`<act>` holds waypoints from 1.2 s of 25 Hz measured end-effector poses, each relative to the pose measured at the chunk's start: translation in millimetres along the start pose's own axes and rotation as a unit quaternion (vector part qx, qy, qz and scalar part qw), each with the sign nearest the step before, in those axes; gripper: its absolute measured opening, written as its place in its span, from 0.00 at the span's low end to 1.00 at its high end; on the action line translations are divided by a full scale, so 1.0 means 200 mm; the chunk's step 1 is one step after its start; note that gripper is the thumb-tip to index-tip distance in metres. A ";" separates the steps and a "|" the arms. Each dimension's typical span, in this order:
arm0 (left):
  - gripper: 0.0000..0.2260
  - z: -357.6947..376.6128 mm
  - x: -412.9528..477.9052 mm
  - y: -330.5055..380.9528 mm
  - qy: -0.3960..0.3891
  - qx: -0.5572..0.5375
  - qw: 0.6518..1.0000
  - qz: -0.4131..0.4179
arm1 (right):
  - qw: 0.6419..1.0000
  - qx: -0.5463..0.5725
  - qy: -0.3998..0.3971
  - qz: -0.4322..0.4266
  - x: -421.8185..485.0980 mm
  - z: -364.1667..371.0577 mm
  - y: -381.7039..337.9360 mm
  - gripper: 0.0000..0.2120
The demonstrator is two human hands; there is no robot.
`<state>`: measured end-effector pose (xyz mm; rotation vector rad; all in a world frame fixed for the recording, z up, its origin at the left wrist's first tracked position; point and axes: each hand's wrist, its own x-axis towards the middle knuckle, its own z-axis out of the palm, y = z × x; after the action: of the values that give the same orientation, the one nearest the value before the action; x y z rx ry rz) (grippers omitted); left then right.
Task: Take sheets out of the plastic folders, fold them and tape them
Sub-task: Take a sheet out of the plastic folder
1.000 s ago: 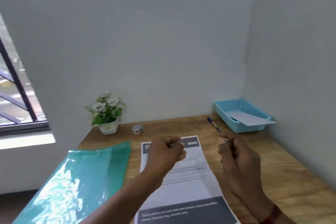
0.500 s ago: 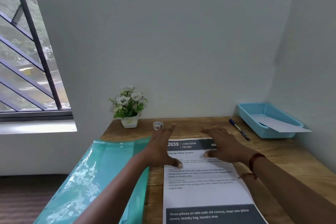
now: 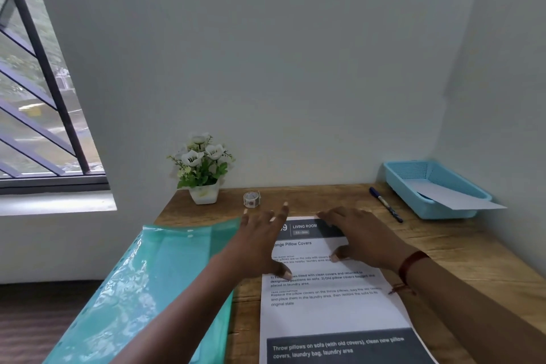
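- One printed sheet [image 3: 331,310] lies flat on the wooden surface [image 3: 461,248], its dark header at the far end reading "LIVING ROOM" and its near end running out of view.
- Two hands are over the far part of that sheet. The left hand [image 3: 263,242] has its grip spread, fingers fanned, the thumb tip down on the paper's left edge.
- The right hand [image 3: 360,236] is also flat with its grip spread, palm down on the sheet near the header; a red band sits on that wrist.
- One green plastic folder [image 3: 141,289] lies just left of the sheet, overhanging the surface's left edge.
- One small tape roll [image 3: 251,199] stands near the wall, beyond the left fingertips and apart from them.
- One blue pen [image 3: 385,204] lies between the sheet and one blue basket [image 3: 413,183], which holds one pale sheet sticking out over its rim.
- One white flower pot [image 3: 204,170] stands in the far left corner.
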<state>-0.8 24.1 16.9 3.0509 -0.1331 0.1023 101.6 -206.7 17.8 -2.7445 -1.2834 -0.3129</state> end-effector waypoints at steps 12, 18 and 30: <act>0.56 0.01 -0.09 0.02 0.019 -0.018 0.999 -0.030 | 0.995 0.015 0.091 0.043 -0.11 0.09 -0.02 0.40; 0.57 0.01 -0.08 0.00 -0.008 -0.035 0.999 -0.036 | 0.995 0.046 0.024 0.085 -0.07 0.06 0.00 0.46; 0.42 -0.02 -0.15 0.10 0.142 0.009 0.989 0.035 | 0.986 0.020 0.163 0.029 -0.20 0.09 -0.06 0.21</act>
<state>-32.0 7.4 20.5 3.0077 -0.2186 0.5410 71.1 -225.3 -9.2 -2.5526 -1.1083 -0.6898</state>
